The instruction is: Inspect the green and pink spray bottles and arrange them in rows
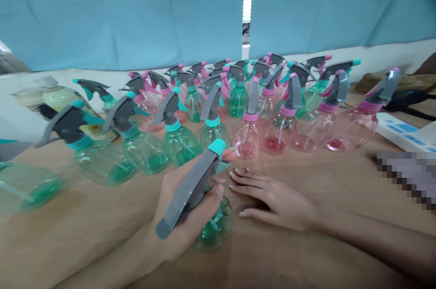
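At the left, a row of green bottles [102,162] is standing close-packed on the tabletop [85,230], triggers all leaning the same way. Just in front of them the left hand [185,230] is gripping a green spray bottle [216,225] — its fingers [216,190] are clamped round the neck under the grey trigger head [187,193]. The bottle is tilting, and I cannot tell whether its base is touching the wood. To my eye the risk is sitting right there: with the standing row so near, a swing of that long trigger could be knocking a neighbour over and toppling others. The right hand [275,200] is lying flat just beside the bottle, its fingers [245,178] spread and holding nothing, their tips nearly touching the bottle's neck. Behind it pink bottles [282,130] are crowding the tabletop, and at the far right a white power strip [405,134] is lying near them — any liquid spilling there would be trouble, I'd judge.
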The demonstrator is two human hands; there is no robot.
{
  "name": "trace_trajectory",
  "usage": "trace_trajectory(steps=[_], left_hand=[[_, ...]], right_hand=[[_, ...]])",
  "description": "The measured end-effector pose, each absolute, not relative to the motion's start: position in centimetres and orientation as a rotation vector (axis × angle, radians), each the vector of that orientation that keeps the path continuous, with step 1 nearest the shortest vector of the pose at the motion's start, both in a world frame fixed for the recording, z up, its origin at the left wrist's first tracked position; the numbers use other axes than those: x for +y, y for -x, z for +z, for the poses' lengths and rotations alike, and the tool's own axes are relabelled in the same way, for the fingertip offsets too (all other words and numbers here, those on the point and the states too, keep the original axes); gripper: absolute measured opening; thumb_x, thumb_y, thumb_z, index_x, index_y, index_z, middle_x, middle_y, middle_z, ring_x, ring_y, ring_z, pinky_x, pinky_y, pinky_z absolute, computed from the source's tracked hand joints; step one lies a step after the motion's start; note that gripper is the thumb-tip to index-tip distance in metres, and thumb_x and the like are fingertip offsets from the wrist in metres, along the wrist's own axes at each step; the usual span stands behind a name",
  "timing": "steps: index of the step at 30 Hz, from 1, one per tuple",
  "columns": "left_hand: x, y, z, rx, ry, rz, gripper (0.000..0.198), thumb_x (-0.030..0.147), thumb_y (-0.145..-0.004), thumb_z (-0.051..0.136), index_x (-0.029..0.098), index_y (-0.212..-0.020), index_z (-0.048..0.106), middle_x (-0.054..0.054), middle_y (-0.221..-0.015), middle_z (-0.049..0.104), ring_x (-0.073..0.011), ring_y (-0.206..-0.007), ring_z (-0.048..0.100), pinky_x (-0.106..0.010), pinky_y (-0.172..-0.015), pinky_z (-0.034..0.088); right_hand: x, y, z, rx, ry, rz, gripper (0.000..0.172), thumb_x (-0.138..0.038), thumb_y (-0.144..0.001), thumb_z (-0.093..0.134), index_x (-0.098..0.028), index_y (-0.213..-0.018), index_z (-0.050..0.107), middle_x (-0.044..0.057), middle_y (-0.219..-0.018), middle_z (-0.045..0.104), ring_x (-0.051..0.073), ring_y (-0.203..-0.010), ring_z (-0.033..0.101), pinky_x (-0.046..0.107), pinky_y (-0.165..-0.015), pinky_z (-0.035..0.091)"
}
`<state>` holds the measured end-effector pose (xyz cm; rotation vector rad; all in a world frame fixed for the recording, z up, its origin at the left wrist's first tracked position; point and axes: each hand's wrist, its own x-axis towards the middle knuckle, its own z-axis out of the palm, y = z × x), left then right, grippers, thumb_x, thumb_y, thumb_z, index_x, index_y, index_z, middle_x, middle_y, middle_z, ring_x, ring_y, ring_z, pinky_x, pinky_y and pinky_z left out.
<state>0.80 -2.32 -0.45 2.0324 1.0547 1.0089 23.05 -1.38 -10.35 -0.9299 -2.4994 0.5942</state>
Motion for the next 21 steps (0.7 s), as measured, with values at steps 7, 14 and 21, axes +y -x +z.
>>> trace_trajectory(steps=[7,14,21], left_hand=[[-2.63,-0.78,-0.51,1.106,-2.044,1.017,0.027,0.025,-0.085,0.053,0.023,-0.11,0.063,-0.001,-0.089,0.072,-0.0177,-0.077,0.07,-0.03,-0.072,0.057],[-2.73,-0.83,-0.27,1.154,-2.027,0.986,0.025,0.029,-0.084,0.055,0.024,-0.107,0.064,0.001,-0.076,0.07,-0.0181,-0.067,0.067,-0.03,-0.064,0.055],[-2.62,-0.85,0.19,1.162,-2.022,0.94,0.025,0.024,-0.081,0.054,0.023,-0.103,0.067,0.001,-0.08,0.071,-0.0171,-0.066,0.066,-0.028,-0.063,0.055]], right_hand=[[-1.38,-23.08,-10.17,-2.517,0.937,0.581,0.058,-0.05,-0.093,0.052,-0.024,-0.144,0.041,0.005,-0.152,0.035,0.024,-0.142,0.029,0.045,-0.118,0.024],[-1.38,-23.03,-10.03,-2.54,0.951,0.579,0.059,-0.051,-0.094,0.05,-0.021,-0.144,0.042,0.006,-0.152,0.036,0.024,-0.142,0.028,0.045,-0.118,0.024],[-1.37,-23.11,-10.04,-2.552,0.955,0.568,0.058,-0.05,-0.095,0.049,-0.022,-0.144,0.041,0.005,-0.152,0.036,0.023,-0.142,0.029,0.044,-0.117,0.026]])
